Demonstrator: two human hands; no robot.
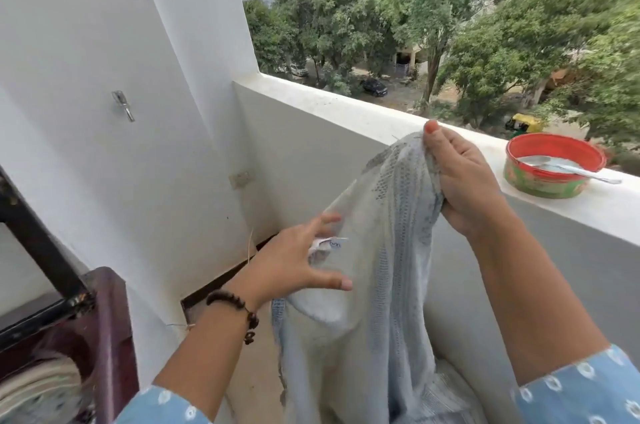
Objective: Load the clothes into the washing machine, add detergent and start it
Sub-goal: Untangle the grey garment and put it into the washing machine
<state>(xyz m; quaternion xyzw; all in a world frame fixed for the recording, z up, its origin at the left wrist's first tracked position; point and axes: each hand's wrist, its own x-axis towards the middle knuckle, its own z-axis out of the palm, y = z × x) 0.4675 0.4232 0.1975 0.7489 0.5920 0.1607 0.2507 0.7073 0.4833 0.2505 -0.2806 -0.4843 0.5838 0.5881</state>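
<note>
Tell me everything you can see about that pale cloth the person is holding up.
The garment is a pale grey-white knit with bands of open, mesh-like weave, soft and limp. It hangs in long folds from the right hand, which grips its bunched top edge near the balcony ledge. The left hand, fingers spread, touches its side by a small white label. Its lower part drops out of view.

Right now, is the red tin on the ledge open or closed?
Open: the red tin has no lid on, and a spoon lies inside across its rim.
</note>
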